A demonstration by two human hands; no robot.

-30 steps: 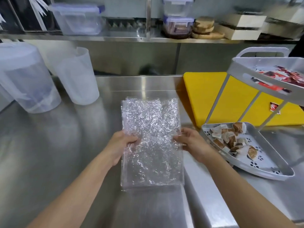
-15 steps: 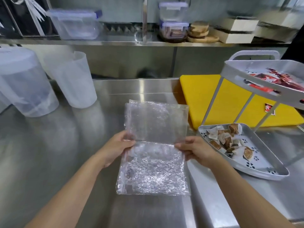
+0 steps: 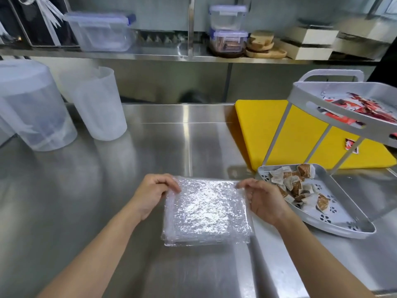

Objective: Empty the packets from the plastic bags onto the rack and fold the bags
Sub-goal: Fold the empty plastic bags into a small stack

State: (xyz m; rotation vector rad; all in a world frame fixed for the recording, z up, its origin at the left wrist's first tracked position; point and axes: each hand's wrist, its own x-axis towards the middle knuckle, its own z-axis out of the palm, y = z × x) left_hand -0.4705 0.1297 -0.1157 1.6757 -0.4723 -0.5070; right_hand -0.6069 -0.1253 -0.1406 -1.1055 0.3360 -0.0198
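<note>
A crinkled clear plastic bag [image 3: 205, 211] lies folded in half on the steel counter, near the front edge. My left hand [image 3: 153, 193] pinches its far left corner, and my right hand [image 3: 261, 200] pinches its far right corner. To the right stands a grey two-tier rack [image 3: 343, 229]. Brown and white packets [image 3: 297, 183] fill its lower tray, and red packets [image 3: 361, 107] lie in its upper tray [image 3: 318, 102].
A yellow cutting board [image 3: 262, 127] lies under the rack, with one red packet [image 3: 351, 146] loose on it. Two translucent jugs [image 3: 101, 106] stand at the back left. A shelf above holds lidded plastic boxes [image 3: 101, 32] and wooden coasters [image 3: 263, 45].
The bag lay flat and open a second ago. Both hands lifted its far half and brought it over the near half, so it is now doubled.
</note>
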